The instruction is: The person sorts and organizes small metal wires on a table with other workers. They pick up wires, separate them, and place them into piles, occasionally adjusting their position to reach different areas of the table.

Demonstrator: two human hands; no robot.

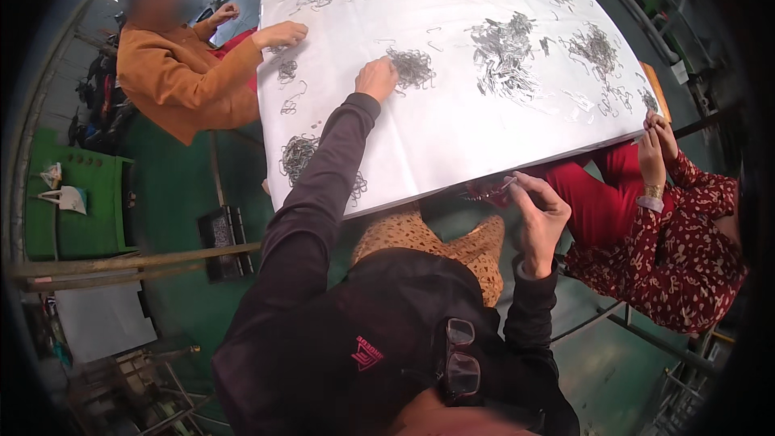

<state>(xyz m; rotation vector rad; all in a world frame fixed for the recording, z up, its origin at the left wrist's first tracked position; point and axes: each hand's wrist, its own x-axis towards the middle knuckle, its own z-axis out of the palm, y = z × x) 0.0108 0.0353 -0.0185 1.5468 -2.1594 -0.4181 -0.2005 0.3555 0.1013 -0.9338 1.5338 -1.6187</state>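
Note:
On the white table [452, 153], my left hand [377, 79] reaches to the left edge of a pile of small bent wire hooks [413, 69]. Its fingers are curled together at the pile; whatever lies between the fingertips is too small to make out. My right hand [542, 214] is held up just off the near table edge, thumb and forefinger pinched on a small pale metal piece that looks like a wire hook [508, 181]. Close beside those fingertips hangs a blurred reddish thing [484, 191]. Under my left forearm lies another wire hook pile [299, 155], partly covered by the sleeve.
A large heap of flat metal pieces [504, 56] and a wire hook pile [596, 50] lie to the right. A co-worker in orange [182, 73] has a hand at the left edge. Another in patterned red [670, 234] sits right. A black crate [222, 234] stands on the floor.

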